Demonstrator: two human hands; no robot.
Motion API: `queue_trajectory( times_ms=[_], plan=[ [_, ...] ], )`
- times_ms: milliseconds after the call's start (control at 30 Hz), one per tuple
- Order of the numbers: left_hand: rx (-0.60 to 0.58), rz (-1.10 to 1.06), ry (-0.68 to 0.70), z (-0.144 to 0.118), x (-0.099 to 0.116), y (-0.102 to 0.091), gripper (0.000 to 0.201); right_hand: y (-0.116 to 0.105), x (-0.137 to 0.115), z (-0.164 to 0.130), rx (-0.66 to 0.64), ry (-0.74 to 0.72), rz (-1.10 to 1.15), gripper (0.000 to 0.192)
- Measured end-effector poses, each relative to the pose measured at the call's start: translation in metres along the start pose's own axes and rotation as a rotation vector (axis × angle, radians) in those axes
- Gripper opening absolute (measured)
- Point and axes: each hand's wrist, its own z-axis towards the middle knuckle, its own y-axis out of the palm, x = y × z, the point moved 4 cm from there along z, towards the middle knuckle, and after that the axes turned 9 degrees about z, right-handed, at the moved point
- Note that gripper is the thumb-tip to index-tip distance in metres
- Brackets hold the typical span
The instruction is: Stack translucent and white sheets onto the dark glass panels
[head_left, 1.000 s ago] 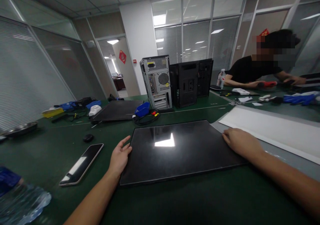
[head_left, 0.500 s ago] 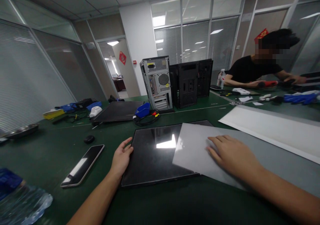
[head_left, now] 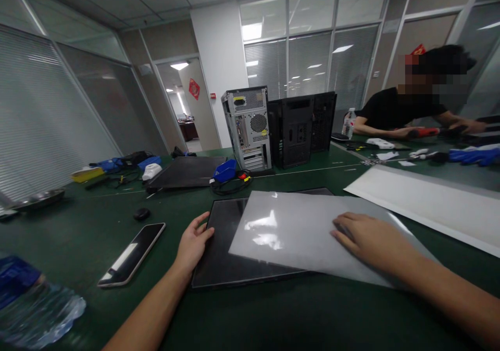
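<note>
My left hand (head_left: 196, 240) holds the left edge of a black flat screen panel (head_left: 219, 262), with its thumb over the rim and fingers at the outer side. The panel lies on the green table. Across much of it lies a translucent white plastic sheet (head_left: 289, 231), slightly askew and shining where light reflects. My right hand (head_left: 363, 236) rests on this sheet toward its right side, palm down, fingers lightly bent and thumb apart. The sheet's far right part runs under my forearm.
A phone (head_left: 133, 254), a round black object (head_left: 141, 214) and a water bottle (head_left: 39, 304) lie left. Behind stand computer cases (head_left: 250, 127) and a blue tray (head_left: 224, 170). A white panel (head_left: 425, 200) lies right. Another person (head_left: 385, 111) works at the far right.
The translucent sheet has slid left and covers more of the black panel. My right hand sits slightly farther right on it; my left hand stays at the panel's edge.
</note>
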Motion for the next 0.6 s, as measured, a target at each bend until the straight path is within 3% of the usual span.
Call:
queue_trajectory(
  times_ms=[133,233,367,600],
  plan=[
    [-0.063,-0.037,0.029,-0.004,0.001,0.001,0.063,0.008,-0.008,0.001,-0.161,-0.157,0.153,0.06],
    [-0.098,-0.052,0.028,-0.007,0.003,0.002,0.069,0.004,-0.006,0.004,-0.112,-0.206,0.156,0.063],
    [-0.117,-0.041,0.024,-0.006,0.003,0.003,0.07,-0.003,0.009,0.007,0.014,-0.075,0.032,0.059],
    [-0.067,0.0,0.022,-0.003,-0.001,0.0,0.056,0.008,-0.011,0.003,-0.108,-0.185,0.132,0.054]
  ],
)
